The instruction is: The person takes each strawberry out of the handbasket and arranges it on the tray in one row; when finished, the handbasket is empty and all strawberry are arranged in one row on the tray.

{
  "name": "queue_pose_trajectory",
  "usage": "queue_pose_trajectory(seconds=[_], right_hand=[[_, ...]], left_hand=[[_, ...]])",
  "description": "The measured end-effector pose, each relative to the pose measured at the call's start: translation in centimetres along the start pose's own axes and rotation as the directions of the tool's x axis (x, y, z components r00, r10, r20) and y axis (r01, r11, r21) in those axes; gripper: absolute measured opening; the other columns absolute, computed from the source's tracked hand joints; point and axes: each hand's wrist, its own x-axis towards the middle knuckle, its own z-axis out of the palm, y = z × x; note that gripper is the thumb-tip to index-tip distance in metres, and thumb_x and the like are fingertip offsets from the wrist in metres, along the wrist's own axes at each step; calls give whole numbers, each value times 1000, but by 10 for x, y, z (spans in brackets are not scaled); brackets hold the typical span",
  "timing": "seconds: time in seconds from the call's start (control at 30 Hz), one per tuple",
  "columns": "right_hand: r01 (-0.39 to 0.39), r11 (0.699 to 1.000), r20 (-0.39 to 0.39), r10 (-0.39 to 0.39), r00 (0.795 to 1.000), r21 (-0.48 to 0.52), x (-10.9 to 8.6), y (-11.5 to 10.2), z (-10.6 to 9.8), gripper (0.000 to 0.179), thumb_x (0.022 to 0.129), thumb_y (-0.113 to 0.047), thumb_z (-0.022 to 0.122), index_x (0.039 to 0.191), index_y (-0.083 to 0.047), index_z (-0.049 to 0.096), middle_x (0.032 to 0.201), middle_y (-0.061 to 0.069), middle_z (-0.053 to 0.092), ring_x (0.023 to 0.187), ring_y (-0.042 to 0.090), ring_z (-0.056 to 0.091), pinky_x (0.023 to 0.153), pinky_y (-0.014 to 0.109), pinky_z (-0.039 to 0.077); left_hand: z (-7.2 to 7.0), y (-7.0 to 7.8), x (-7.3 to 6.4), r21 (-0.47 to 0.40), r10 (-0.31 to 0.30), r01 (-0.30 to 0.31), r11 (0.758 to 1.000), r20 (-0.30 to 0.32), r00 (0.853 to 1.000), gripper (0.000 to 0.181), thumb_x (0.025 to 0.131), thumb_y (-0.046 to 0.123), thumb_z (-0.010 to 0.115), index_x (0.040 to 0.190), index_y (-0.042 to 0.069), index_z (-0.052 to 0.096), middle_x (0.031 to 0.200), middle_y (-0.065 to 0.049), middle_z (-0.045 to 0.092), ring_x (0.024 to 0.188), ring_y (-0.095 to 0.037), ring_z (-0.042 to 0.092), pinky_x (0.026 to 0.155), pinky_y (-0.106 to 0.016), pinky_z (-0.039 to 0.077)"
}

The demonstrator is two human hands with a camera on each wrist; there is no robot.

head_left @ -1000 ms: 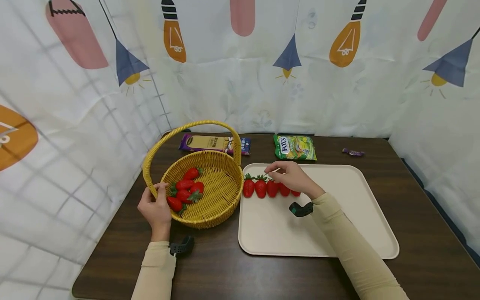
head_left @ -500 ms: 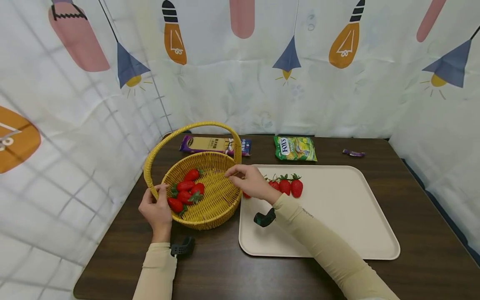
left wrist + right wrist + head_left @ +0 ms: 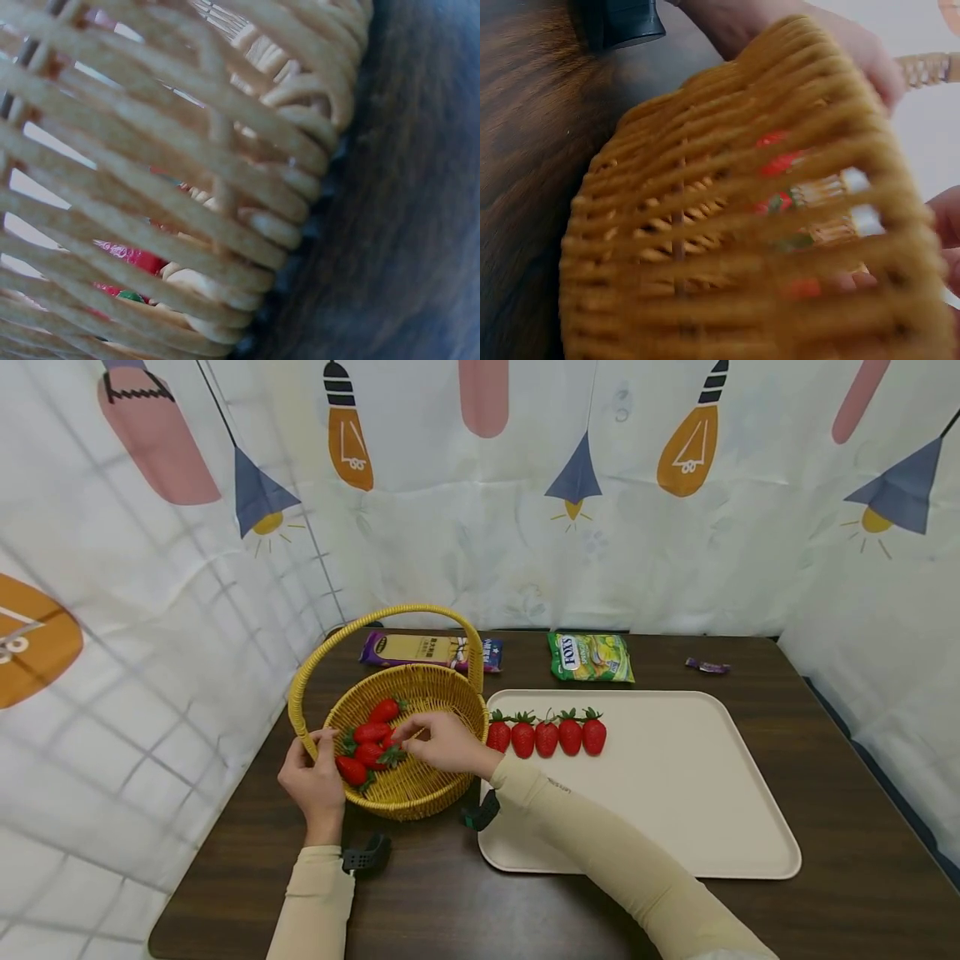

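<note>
A yellow wicker basket [image 3: 435, 781] holds several red strawberries [image 3: 371, 732] on its left side. My left hand [image 3: 318, 781] grips it at the left, where handle and rim meet. My right hand [image 3: 442, 742] reaches over the basket from the right, its thumb and fingertips right at a partly covered strawberry [image 3: 389, 740]. In the left wrist view the basket's weave [image 3: 150, 150] fills most of the picture, with red showing through the gaps. The weave [image 3: 705, 247] also covers much of the right wrist view, and right-hand fingers [image 3: 949, 217] show at its edge.
Several strawberries [image 3: 546, 738] stand in a row along the upper left of a cream tray [image 3: 637, 810]. Behind lie a purple snack packet [image 3: 416, 647], a green FOX'S candy bag [image 3: 590, 657] and a small purple wrapped sweet [image 3: 707, 666] on the dark wooden table [image 3: 427, 893].
My right hand has moved left from above the tray's strawberry row, over the basket rim, down to the strawberries inside. My left hand keeps its grip on the basket.
</note>
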Motion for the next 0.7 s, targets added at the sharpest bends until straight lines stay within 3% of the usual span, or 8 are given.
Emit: queue_pose_trajectory(seconds=[0.13, 0.2, 0.37, 0.43, 0.7], right_hand=[[-19, 1000, 20, 19, 1000, 7, 15, 0, 13, 23, 94, -11, 61, 115, -5, 70, 110, 7, 70, 89, 13, 65, 72, 20, 51], [-32, 999, 23, 32, 999, -4, 22, -1, 19, 26, 93, -12, 63, 118, -5, 69, 115, 7, 69, 92, 10, 64, 74, 19, 50], [-55, 994, 32, 58, 998, -91, 33, -5, 35, 32, 93, -14, 64, 125, -9, 66, 122, 3, 67, 89, 8, 64, 74, 18, 49], [-56, 991, 42, 61, 997, -125, 34, -7, 39, 34, 93, -13, 64, 126, -10, 65, 124, 3, 66, 91, 8, 64, 75, 17, 49], [-44, 981, 108, 65, 992, -190, 38, -6, 45, 42, 91, -14, 67, 133, -11, 60, 125, 1, 65, 105, 9, 62, 82, 17, 48]], left_hand=[[1, 1, 0, 9, -7, 7, 1000, -2, 1000, 22, 93, 7, 64, 90, -14, 68, 86, -25, 69, 75, -6, 60, 69, -21, 42], [0, -7, 2, 15, -14, 14, 1000, -2, 1000, 23, 93, 8, 64, 91, -14, 68, 86, -23, 69, 76, -6, 60, 70, -21, 42], [-2, -34, 5, 1, -28, 28, 1000, -3, 1000, 19, 93, 8, 66, 93, -11, 70, 83, 2, 72, 80, -6, 61, 73, -21, 43], [-2, -35, 5, -9, -25, 25, 1000, -2, 1000, 17, 92, 7, 66, 92, -9, 70, 82, 8, 71, 81, -7, 62, 74, -21, 43], [-2, -34, 6, -4, -17, 17, 1000, 0, 1000, 17, 93, 9, 66, 91, -6, 71, 83, 5, 72, 80, -8, 62, 73, -22, 43]])
